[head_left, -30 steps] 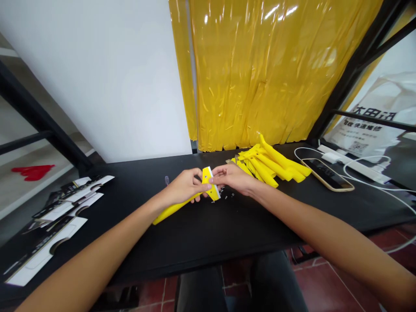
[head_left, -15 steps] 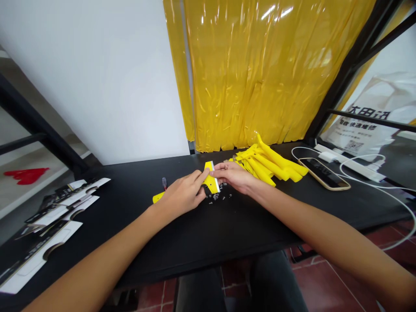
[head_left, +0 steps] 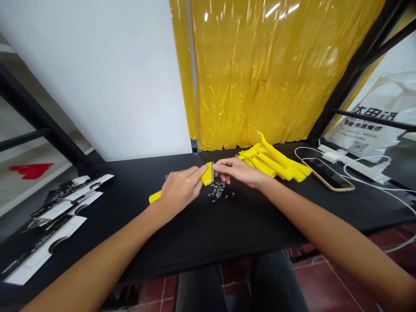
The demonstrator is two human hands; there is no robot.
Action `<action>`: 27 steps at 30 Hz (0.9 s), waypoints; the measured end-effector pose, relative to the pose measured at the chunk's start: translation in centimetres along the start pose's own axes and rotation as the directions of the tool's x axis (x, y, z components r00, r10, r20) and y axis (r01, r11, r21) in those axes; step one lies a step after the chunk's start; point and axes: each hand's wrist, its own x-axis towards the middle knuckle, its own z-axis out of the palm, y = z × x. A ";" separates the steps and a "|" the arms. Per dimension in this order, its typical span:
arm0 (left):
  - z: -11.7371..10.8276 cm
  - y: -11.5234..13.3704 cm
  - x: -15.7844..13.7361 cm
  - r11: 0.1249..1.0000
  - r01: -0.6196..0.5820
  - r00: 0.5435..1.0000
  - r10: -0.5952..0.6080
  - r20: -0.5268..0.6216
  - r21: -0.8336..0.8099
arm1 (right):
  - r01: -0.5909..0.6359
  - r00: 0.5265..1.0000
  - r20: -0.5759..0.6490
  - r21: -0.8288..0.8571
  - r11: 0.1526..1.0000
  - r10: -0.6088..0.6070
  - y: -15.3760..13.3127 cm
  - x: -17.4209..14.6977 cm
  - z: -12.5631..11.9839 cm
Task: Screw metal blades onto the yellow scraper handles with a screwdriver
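My left hand (head_left: 182, 188) is closed around a yellow scraper (head_left: 206, 175), whose handle end (head_left: 155, 197) sticks out to the left of the hand. A grey metal blade strip (head_left: 212, 172) runs along the scraper's right edge. My right hand (head_left: 238, 170) is at that edge with thumb and fingers pinched together, touching or almost touching the strip. Whatever is between those fingertips is hidden. Small screws and nuts (head_left: 218, 190) lie scattered on the black table just below the hands. Behind my left hand, only a bit of a clear tool handle (head_left: 166, 177) shows.
More yellow scraper handles (head_left: 276, 162) lie piled right of my right hand. Farther right are a phone (head_left: 328, 174), white cables and a power strip (head_left: 355, 164). Black-and-white cardboard sleeves (head_left: 48, 247) lie at the left. A yellow plastic curtain (head_left: 260, 78) hangs behind the black table (head_left: 195, 242).
The scraper has tilted in my left hand and its broad face shows less. My right fingers have shifted at the blade edge and curled. More screws and nuts are visible.
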 end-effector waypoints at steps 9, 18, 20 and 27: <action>-0.6 -0.3 0.6 0.976 0.135 0.989 -0.145 -0.043 -0.173 | 0.230 0.964 0.262 -0.753 0.616 -0.040 1.4 -0.3 -3.8; -2.4 -0.2 1.8 0.632 0.503 0.864 -0.349 0.363 -0.589 | 0.276 0.952 0.295 -0.720 0.637 -0.080 1.9 0.0 -3.4; -2.7 -0.5 2.0 0.435 0.596 0.803 -0.342 0.489 -0.675 | 0.265 0.956 0.283 -0.727 0.634 -0.074 2.1 0.1 -3.3; -1.4 -2.3 2.0 0.057 0.698 0.694 -0.299 0.655 -0.714 | 0.292 0.950 0.294 -0.720 0.629 -0.104 2.2 0.1 -3.2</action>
